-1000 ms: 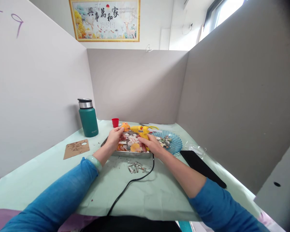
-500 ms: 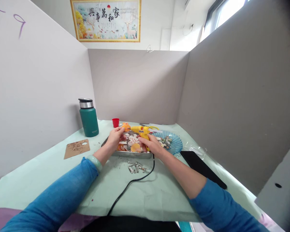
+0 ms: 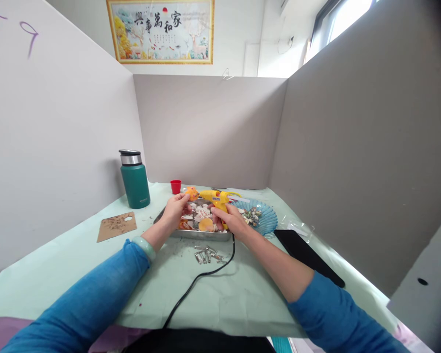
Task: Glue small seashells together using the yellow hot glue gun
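1. Yellow glue gun [image 3: 215, 196] is gripped by the right hand [image 3: 231, 219], its handle [image 3: 221, 207] partly covered.
2. A bright orange shell [image 3: 192, 193] is pinched by the left hand [image 3: 174, 210], its near edge hidden.
3. The shell is held just left of the gun's dark nozzle [image 3: 199, 194]; whether they touch cannot be told.
4. Beneath both hands, a metal tray [image 3: 202, 235] of shells [image 3: 206, 224] is partly blocked.
5. The black cord [image 3: 196, 278] is lost from view at the table's [image 3: 242, 299] near edge.

Head-worn view from close above the near edge of the desk [image 3: 250, 299], facing forward and down, both far corners in frame.
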Demonstrator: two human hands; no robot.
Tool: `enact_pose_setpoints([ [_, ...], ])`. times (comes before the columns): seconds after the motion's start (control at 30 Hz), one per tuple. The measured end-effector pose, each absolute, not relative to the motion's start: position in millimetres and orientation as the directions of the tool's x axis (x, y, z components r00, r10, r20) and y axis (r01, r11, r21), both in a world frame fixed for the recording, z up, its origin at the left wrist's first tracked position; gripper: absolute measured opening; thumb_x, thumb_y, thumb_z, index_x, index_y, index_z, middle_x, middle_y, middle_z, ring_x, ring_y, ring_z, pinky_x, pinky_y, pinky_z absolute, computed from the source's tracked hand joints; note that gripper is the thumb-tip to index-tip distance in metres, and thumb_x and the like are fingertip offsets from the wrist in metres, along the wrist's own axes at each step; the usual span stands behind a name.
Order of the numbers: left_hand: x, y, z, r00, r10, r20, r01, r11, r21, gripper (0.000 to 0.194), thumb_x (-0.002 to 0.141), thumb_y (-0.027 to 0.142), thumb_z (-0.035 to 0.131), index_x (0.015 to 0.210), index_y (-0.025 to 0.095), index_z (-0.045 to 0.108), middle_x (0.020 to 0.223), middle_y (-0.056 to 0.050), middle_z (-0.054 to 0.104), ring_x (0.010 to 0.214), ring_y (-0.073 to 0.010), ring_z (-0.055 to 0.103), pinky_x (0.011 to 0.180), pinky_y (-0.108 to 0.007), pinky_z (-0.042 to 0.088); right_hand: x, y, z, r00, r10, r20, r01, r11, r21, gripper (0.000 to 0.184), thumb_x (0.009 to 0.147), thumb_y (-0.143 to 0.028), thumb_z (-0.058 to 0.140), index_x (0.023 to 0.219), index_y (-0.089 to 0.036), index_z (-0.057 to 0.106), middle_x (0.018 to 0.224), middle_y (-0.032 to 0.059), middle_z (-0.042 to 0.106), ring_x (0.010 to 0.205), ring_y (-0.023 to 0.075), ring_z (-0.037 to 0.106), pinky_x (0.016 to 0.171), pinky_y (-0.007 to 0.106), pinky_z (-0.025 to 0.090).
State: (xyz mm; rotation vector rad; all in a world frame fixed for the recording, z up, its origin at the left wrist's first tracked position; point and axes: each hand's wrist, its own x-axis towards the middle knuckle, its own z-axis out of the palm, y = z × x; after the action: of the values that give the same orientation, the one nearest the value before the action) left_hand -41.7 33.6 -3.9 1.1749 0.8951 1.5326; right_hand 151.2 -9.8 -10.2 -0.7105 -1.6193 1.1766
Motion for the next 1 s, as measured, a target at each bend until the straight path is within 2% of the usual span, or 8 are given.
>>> enact_pose_setpoints([
  [0.33, -41.8, 32.7, -4.3, -0.043, 0.954, 0.298, -0.243, -0.299, 0.923, 0.035, 0.061, 0.039, 0.075, 0.078, 0.013, 0.057, 0.055, 0.004, 0.054, 0.043, -0.0074, 0.051, 0.045, -0.021, 0.042, 150.1, -7.0, -12.4, -0.367, 0.865, 0.343, -0.05, 0.35, -0.935, 0.029, 0.078, -0.041, 0.057, 0.091, -0.015, 0.055, 0.06, -0.0024, 0.054, 0.039, 0.0083, 0.045, 0.039, 0.022, 0.033],
  [0.73, -41.0, 31.9, -2.6, -0.062, 0.959, 0.276, -0.251, -0.283, 0.926, 0.038, 0.057, 0.039, 0.077, 0.077, 0.012, 0.06, 0.061, 0.002, 0.058, 0.041, -0.0063, 0.048, 0.043, -0.021, 0.04, 151.9, -9.2, -11.8, -0.41, 0.834, 0.368, -0.025, 0.393, -0.919, 0.026, 0.08, -0.041, 0.056, 0.086, -0.016, 0.055, 0.059, -0.0034, 0.054, 0.04, 0.0083, 0.044, 0.041, 0.023, 0.034],
  [0.93, -40.7, 30.6, -2.3, -0.063, 0.957, 0.282, -0.247, -0.289, 0.925, 0.037, 0.059, 0.039, 0.076, 0.079, 0.012, 0.06, 0.069, 0.0, 0.061, 0.042, -0.0057, 0.049, 0.043, -0.02, 0.04, 151.6, -9.9, -11.0, -0.407, 0.839, 0.361, 0.004, 0.397, -0.918, 0.029, 0.078, -0.044, 0.057, 0.076, -0.016, 0.054, 0.058, -0.0023, 0.054, 0.04, 0.0082, 0.044, 0.041, 0.022, 0.034],
  [1.0, -40.9, 30.8, -2.7, -0.059, 0.957, 0.284, -0.249, -0.289, 0.924, 0.036, 0.06, 0.038, 0.076, 0.08, 0.013, 0.06, 0.071, 0.0, 0.061, 0.042, -0.0055, 0.05, 0.043, -0.02, 0.04, 151.5, -10.1, -10.7, -0.397, 0.844, 0.361, -0.005, 0.392, -0.92, 0.028, 0.078, -0.044, 0.057, 0.078, -0.016, 0.055, 0.058, -0.0023, 0.054, 0.04, 0.0083, 0.044, 0.041, 0.022, 0.034],
])
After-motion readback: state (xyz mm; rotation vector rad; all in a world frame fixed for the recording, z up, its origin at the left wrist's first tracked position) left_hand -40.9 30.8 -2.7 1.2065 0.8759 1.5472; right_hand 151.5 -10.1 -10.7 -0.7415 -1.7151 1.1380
